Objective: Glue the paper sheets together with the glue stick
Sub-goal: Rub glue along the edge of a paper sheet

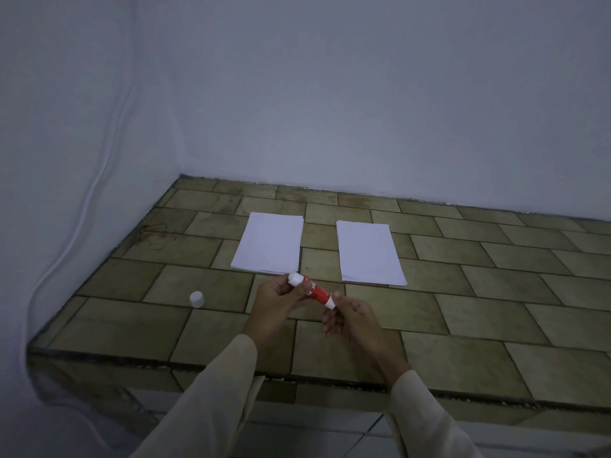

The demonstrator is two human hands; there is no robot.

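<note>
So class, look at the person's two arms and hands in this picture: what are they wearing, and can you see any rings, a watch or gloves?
Both arms wear long, loose sleeves of plain cream cloth: the left sleeve and the right sleeve end at the wrists. The left hand and right hand are bare: no gloves, rings or watch show.

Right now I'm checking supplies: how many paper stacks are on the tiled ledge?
2. Left stack lies beyond the left hand; right stack lies apart from it, beyond the right hand. Sheets per stack can't be told.
</note>
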